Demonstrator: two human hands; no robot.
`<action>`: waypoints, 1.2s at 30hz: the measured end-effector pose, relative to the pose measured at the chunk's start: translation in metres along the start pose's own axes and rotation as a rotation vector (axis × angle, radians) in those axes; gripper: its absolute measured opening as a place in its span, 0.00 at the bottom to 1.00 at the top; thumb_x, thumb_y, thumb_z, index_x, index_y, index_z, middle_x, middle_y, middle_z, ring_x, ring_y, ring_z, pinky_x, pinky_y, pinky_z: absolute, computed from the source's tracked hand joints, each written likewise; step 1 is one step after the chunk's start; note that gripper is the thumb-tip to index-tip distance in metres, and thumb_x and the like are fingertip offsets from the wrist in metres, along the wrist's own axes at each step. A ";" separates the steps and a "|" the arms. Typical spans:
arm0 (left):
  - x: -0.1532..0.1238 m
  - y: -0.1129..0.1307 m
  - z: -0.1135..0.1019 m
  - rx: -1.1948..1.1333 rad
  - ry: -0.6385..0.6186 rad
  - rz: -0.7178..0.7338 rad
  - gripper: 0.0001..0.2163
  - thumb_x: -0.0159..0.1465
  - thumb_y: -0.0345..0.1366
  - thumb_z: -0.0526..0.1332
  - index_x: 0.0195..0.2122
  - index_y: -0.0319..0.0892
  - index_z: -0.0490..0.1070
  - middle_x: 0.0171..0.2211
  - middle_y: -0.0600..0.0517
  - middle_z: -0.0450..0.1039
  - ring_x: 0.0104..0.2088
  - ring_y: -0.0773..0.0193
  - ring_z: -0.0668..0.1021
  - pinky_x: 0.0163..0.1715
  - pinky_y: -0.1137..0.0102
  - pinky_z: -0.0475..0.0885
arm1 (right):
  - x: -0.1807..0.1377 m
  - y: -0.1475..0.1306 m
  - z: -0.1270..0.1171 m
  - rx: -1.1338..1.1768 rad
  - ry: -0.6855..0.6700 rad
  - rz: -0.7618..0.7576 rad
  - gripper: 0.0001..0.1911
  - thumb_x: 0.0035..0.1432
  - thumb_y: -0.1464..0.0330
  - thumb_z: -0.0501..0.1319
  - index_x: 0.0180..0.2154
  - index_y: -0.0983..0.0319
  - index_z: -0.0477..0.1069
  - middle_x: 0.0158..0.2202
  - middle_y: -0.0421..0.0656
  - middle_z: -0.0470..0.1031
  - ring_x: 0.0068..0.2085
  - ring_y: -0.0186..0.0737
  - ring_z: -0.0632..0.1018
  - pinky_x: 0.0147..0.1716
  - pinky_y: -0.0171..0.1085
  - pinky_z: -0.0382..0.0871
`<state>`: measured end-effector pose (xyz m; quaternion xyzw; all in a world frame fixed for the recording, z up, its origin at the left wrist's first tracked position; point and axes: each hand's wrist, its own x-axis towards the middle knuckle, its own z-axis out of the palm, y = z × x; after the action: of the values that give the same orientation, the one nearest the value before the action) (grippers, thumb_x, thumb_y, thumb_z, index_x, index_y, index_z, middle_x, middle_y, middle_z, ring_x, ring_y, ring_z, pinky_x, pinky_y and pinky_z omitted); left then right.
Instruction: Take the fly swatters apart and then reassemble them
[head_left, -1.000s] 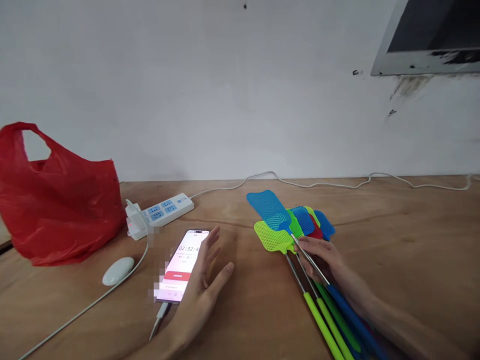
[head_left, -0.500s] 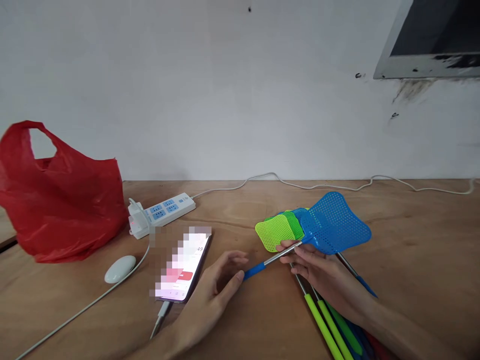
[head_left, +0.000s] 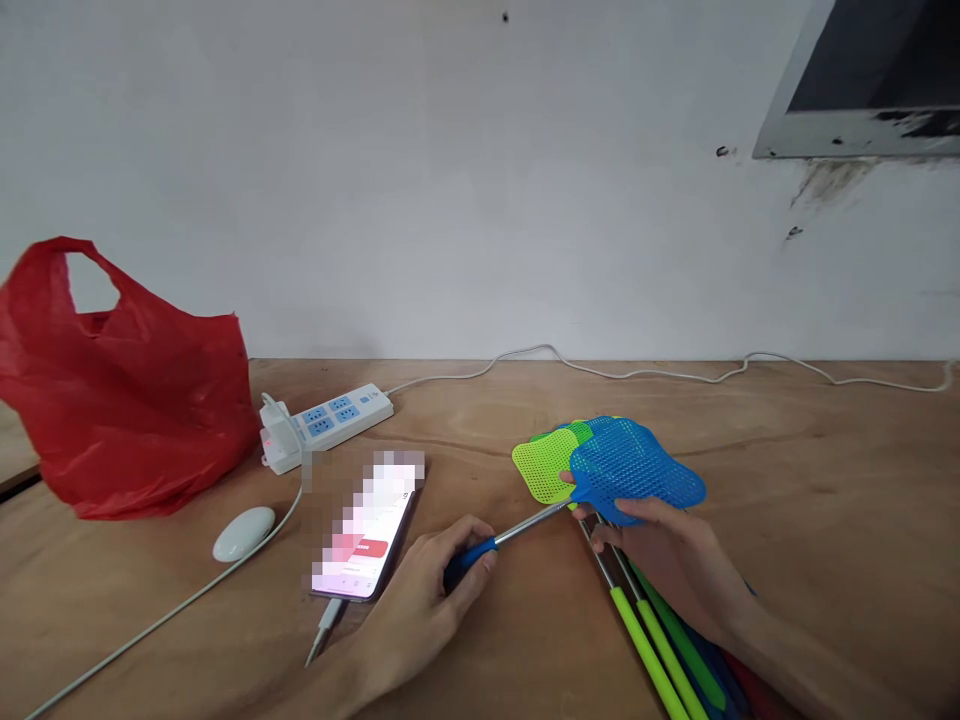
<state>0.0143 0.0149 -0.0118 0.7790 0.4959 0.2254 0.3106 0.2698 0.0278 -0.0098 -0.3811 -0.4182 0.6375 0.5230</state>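
Note:
A blue fly swatter slants between my hands, with a perforated blue head point(head_left: 637, 465) and a thin metal shaft point(head_left: 531, 523). My left hand point(head_left: 431, 590) is closed around its blue handle point(head_left: 472, 555). At the other end, my right hand point(head_left: 664, 560) grips the base of the head, thumb on top and fingertips partly hidden beneath. Under that hand lie more fly swatters, among them one with a lime green head point(head_left: 546, 466). Their lime green handles point(head_left: 649, 650) and a darker green handle point(head_left: 686, 640) point toward me, partly covered by my right forearm.
A lit phone point(head_left: 367, 530), on a charging cable, lies left of my left hand. Behind it is a white power strip point(head_left: 337, 425) with its cord along the wall. A white oval object point(head_left: 244, 533) and a red plastic bag point(head_left: 142, 400) are at the left.
The blue swatter has moved left and lower, its head now over the other swatter heads. My left hand has closed around the handle. My right hand has shifted onto the head's base.

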 end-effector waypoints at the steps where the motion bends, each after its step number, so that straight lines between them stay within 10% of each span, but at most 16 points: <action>1: 0.000 0.000 0.000 0.028 0.004 -0.002 0.12 0.72 0.44 0.50 0.40 0.46 0.69 0.35 0.54 0.76 0.34 0.61 0.76 0.33 0.69 0.68 | 0.001 0.000 -0.001 0.007 0.080 -0.017 0.10 0.54 0.61 0.63 0.38 0.58 0.76 0.48 0.46 0.78 0.48 0.52 0.77 0.36 0.43 0.73; 10: 0.001 -0.003 0.001 0.371 0.011 -0.037 0.11 0.73 0.41 0.47 0.39 0.45 0.66 0.32 0.50 0.77 0.30 0.55 0.79 0.29 0.67 0.62 | 0.028 0.005 -0.030 -0.250 0.415 -0.214 0.29 0.51 0.63 0.67 0.56 0.53 0.67 0.60 0.43 0.70 0.59 0.52 0.71 0.49 0.46 0.71; 16: 0.002 -0.005 0.003 0.479 -0.054 -0.025 0.12 0.74 0.40 0.45 0.39 0.44 0.65 0.34 0.47 0.78 0.33 0.53 0.80 0.30 0.66 0.64 | 0.034 -0.019 -0.035 -1.230 0.169 -0.710 0.15 0.60 0.68 0.59 0.49 0.57 0.72 0.53 0.48 0.75 0.54 0.54 0.72 0.54 0.56 0.63; 20: 0.002 -0.005 0.005 0.459 -0.071 0.003 0.10 0.74 0.39 0.46 0.39 0.45 0.64 0.36 0.47 0.79 0.35 0.53 0.81 0.32 0.66 0.66 | 0.017 -0.019 -0.014 -1.544 -0.134 -0.751 0.17 0.61 0.72 0.59 0.52 0.58 0.71 0.49 0.47 0.78 0.52 0.52 0.74 0.53 0.54 0.65; 23: 0.001 -0.005 0.006 0.441 -0.067 0.025 0.09 0.73 0.39 0.48 0.40 0.45 0.64 0.37 0.48 0.79 0.35 0.54 0.81 0.32 0.66 0.67 | 0.008 -0.009 -0.002 -1.646 -0.329 -0.688 0.16 0.59 0.73 0.63 0.49 0.59 0.72 0.47 0.46 0.79 0.50 0.51 0.75 0.48 0.50 0.68; 36: 0.005 0.007 -0.001 0.607 -0.193 0.202 0.10 0.75 0.37 0.46 0.42 0.44 0.66 0.41 0.48 0.78 0.35 0.55 0.81 0.32 0.67 0.70 | 0.011 0.001 0.003 -1.912 -0.440 -0.917 0.05 0.60 0.67 0.67 0.33 0.61 0.75 0.34 0.43 0.77 0.44 0.48 0.73 0.46 0.47 0.66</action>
<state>0.0198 0.0176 -0.0059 0.8989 0.4291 0.0225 0.0861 0.2647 0.0383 -0.0106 -0.3158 -0.9295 -0.1547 0.1115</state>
